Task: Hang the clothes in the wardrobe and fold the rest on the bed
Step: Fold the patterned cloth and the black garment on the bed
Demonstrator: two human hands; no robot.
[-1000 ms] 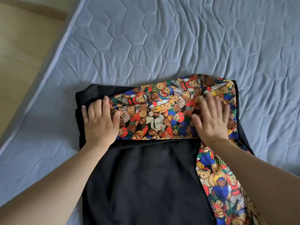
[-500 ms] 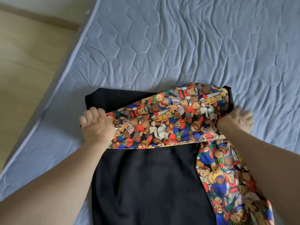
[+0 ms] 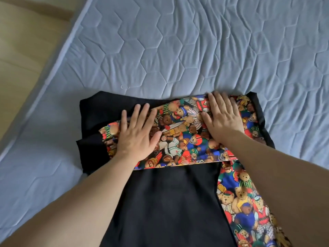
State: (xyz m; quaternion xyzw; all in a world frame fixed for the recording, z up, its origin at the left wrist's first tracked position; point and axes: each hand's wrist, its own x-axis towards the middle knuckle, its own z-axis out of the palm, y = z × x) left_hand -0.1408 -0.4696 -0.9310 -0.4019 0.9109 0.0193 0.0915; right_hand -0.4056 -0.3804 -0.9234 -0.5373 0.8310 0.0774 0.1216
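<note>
Black cloth with a teddy-bear print, the garment (image 3: pixel 165 202) lay on the bed (image 3: pixel 178 50); your left hand (image 3: pixel 137 134) and right hand (image 3: pixel 222 120) pressed flat, fingers straight, on its folded printed band, gripping nothing.

Δ vs 0.5 s ago: L hand (image 3: pixel 138 135) was bunched at the left end of the folded teddy-bear print band (image 3: pixel 179 139), knuckles up. Now flat, fingers spread, palm on the band, sitting further in toward band centre.

R hand (image 3: pixel 223 118) was off the band's right end, fingers curled at the black edge. Now back on top of the band, flat, fingers straight, tips at the band's far edge.

Vs 1.0 s ago: both hands flat then too, but wider apart; now closer to band centre.

Band lies flatter; black garment (image 3: pixel 169 202) shows more at band's left end.
</note>
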